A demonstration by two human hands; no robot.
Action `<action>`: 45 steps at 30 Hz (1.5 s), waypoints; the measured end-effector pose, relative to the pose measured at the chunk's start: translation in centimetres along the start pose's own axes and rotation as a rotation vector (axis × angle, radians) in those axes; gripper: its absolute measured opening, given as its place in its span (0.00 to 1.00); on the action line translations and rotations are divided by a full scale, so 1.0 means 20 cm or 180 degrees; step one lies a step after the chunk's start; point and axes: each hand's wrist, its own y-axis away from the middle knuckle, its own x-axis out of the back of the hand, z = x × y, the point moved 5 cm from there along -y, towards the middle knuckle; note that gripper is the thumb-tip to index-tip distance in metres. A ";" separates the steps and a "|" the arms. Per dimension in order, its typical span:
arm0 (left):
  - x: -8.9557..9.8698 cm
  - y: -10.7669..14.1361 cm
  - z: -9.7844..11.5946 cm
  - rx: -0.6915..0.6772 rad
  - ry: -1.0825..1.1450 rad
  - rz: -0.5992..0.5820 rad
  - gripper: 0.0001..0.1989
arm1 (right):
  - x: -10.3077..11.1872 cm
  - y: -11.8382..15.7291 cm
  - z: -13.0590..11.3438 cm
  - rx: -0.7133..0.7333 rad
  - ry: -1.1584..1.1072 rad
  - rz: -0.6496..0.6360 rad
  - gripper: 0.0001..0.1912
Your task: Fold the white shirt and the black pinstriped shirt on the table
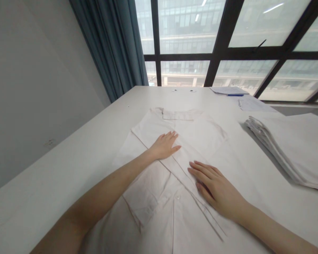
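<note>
A white shirt (198,130) lies spread on the white table (95,141), its collar toward the far side. One sleeve is laid slantwise across the body, and a cuff lies near the lower middle by a small button. My left hand (165,144) rests flat on the upper part of the shirt with its fingers stretched out. Lower and to the right, my right hand (214,185) lies over the cloth beside the slanting sleeve edge, fingers extended and holding nothing.
A stack of folded white cloth (299,144) sits on the right. Papers (228,90) and a blue pen (235,95) lie at the far right edge. Beyond the table are a blue curtain (116,42) and windows; a grey wall stands at left.
</note>
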 end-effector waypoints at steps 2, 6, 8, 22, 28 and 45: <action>-0.02 0.01 0.03 -0.0079 -0.0015 0.0008 0.34 | 0.00 0.00 0.00 -0.0010 0.0018 -0.0023 0.22; -0.02 0.02 0.00 -0.0083 0.0030 -0.0079 0.34 | 0.00 0.00 0.00 -0.0002 -0.0004 -0.0004 0.22; -0.01 0.02 -0.01 -0.0078 0.0043 -0.0064 0.33 | 0.00 0.00 0.00 0.0009 -0.0005 -0.0005 0.23; 0.00 -0.01 -0.20 0.0425 -0.0028 -0.0130 0.34 | -0.01 0.01 -0.01 0.0204 0.0161 -0.0248 0.25; 0.01 -0.02 -0.31 0.0715 -0.0086 -0.0076 0.33 | -0.01 0.01 -0.03 0.0398 0.0179 -0.0459 0.27; 0.02 0.00 -0.45 0.1080 -0.0055 0.0177 0.30 | 0.02 0.01 -0.03 0.0528 -0.0113 -0.0675 0.25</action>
